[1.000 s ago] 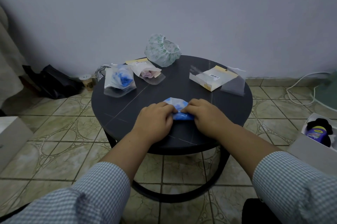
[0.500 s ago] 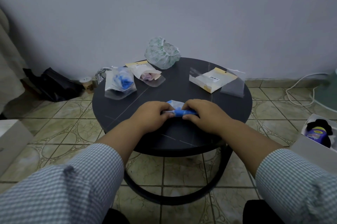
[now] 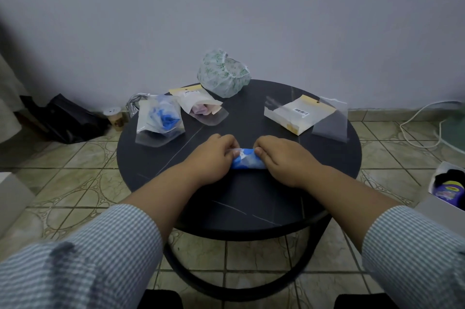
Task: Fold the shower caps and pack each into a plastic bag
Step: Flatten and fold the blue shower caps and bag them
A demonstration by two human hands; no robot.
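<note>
Blue shower cap [image 3: 247, 161], rolled into a tight strip, lies on the round black table [image 3: 327, 172] between our 2 hands: left hand [image 3: 214, 157] and right hand [image 3: 281, 160] each pinch 1 end. If we loosen either pinch, we judge the slippery film could spring open and undo the fold.

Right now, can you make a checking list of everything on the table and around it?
Surface: round dark table.
Job's things: blue shower cap being folded; green cap unfolded; blue bagged cap; pink bagged cap; empty bags.
Clutter: nothing seen on the table.
Grippers: left hand and right hand pinch the blue cap's ends.
Cables: white cord on the floor.
Surroundings: tiled floor, black bag, box with bottle.
</note>
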